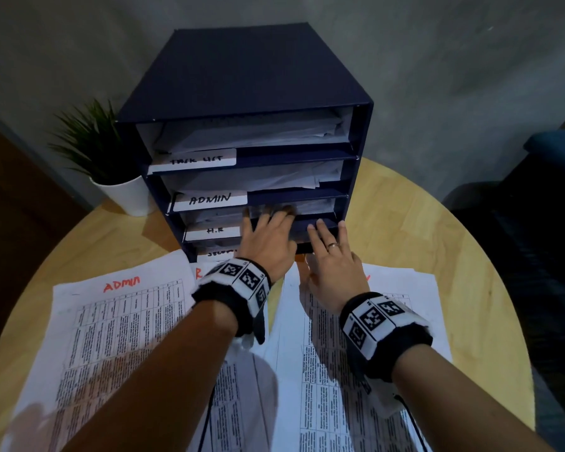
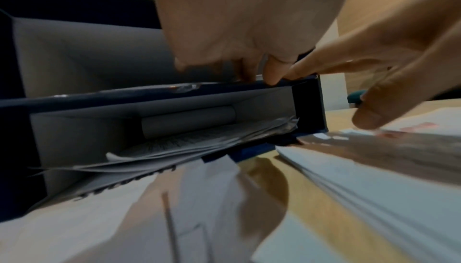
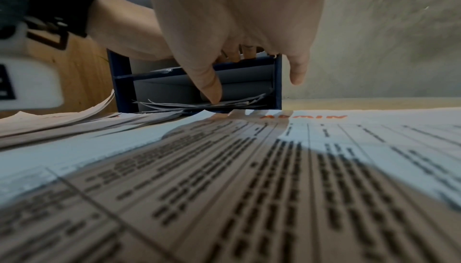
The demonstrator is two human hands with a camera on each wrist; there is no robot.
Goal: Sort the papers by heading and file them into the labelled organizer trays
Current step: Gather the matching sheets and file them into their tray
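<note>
The navy organizer stood on the round wooden surface with four labelled trays, papers in each: TASK LIST, ADMIN, H.R and a fourth label half hidden. Your left hand and right hand both lay flat, fingers straight, reaching into the H.R tray and gripping nothing. Two loose sheets on the surface showed an ADMIN heading: one at your left in the head view, another readable only from the right wrist. Only the left wrist view showed the bottom tray's curled papers. One potted plant stood just beside the organizer.
</note>
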